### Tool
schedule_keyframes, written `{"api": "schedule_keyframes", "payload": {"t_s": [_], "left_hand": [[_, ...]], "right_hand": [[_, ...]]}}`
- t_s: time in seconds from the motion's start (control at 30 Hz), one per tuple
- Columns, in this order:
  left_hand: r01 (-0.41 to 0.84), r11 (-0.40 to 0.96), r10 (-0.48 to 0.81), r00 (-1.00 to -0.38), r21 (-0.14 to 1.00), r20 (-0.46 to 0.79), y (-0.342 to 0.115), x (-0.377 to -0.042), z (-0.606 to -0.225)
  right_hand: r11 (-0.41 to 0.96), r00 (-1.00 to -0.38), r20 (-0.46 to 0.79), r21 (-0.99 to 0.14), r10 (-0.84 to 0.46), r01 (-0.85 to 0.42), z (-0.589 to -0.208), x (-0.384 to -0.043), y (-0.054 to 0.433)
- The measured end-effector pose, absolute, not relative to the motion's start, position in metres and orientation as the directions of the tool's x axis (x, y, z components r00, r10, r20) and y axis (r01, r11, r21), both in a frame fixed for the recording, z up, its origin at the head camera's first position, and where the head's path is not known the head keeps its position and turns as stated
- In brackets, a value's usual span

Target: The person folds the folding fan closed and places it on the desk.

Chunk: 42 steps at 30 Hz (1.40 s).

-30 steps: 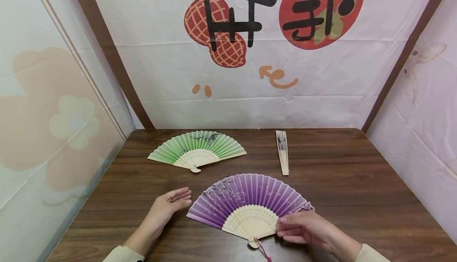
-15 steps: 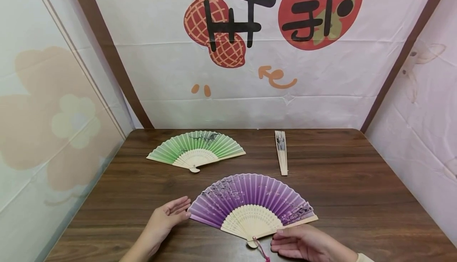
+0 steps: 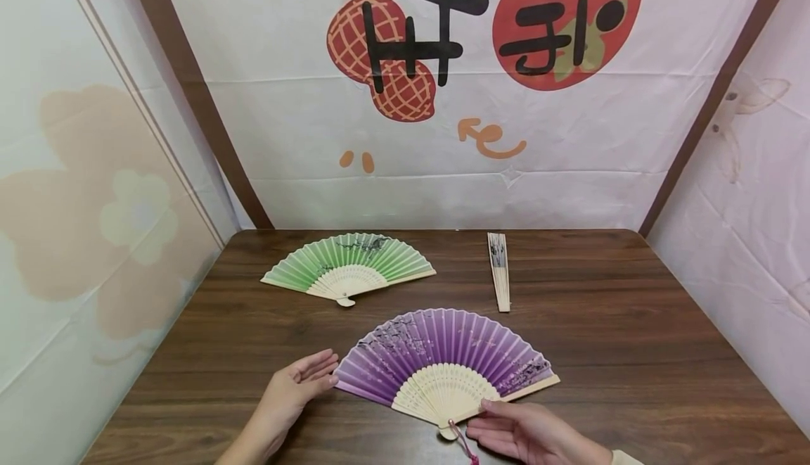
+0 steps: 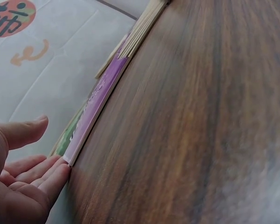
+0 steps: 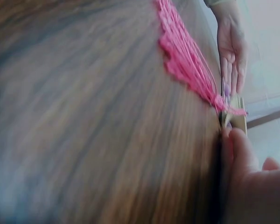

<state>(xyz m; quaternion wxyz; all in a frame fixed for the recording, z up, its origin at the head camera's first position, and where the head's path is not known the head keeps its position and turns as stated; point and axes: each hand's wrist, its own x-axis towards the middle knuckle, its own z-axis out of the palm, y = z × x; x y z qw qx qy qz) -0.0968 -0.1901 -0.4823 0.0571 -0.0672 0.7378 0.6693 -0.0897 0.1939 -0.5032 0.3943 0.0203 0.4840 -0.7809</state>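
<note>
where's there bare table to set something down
The biggest bare patch of table lies right of the closed folding fan and purple folding fan, out to the right edge. A smaller one lies between the left hand, green folding fan and left edge. Crowded: front centre, where the purple folding fan, left hand and right hand cluster.

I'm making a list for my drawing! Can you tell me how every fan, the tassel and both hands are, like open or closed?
Purple fan: spread open, lying on the table
Green fan: spread open, lying flat
Third fan: folded closed
Pink tassel: tied to the purple fan, strands loose
Left hand: open, fingertips at the purple fan's left end
Right hand: open, at the purple fan's near edge
</note>
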Motion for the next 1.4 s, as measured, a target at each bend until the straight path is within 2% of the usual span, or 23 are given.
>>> {"api": "schedule_keyframes", "payload": {"t_s": [0.27, 0.6, 0.93, 1.13, 1.4], "left_hand": [[-0.175, 0.059, -0.008, -0.985, 0.983, -0.175, -0.19, -0.098, -0.483], [-0.176, 0.048, -0.079, -0.982, 0.983, -0.172, -0.183, -0.108, -0.479], [-0.144, 0.041, -0.154, -0.979, 0.989, -0.136, -0.176, -0.122, -0.473], [-0.089, 0.068, -0.239, -0.969, 0.994, -0.07, -0.174, -0.132, -0.474], [-0.061, 0.039, -0.306, -0.951, 0.997, -0.046, -0.174, -0.142, -0.472]], "right_hand": [[-0.276, -0.74, -0.392, -0.75, -0.547, 0.601, -0.507, -0.088, 0.181], [-0.364, -0.799, -0.354, -0.749, -0.486, 0.553, -0.504, -0.092, 0.177], [-0.443, -0.83, -0.351, -0.72, -0.433, 0.535, -0.493, -0.101, 0.175], [-0.45, -0.845, -0.323, -0.735, -0.426, 0.508, -0.486, -0.108, 0.167], [-0.432, -0.872, -0.296, -0.778, -0.389, 0.457, -0.475, -0.118, 0.159]]}}
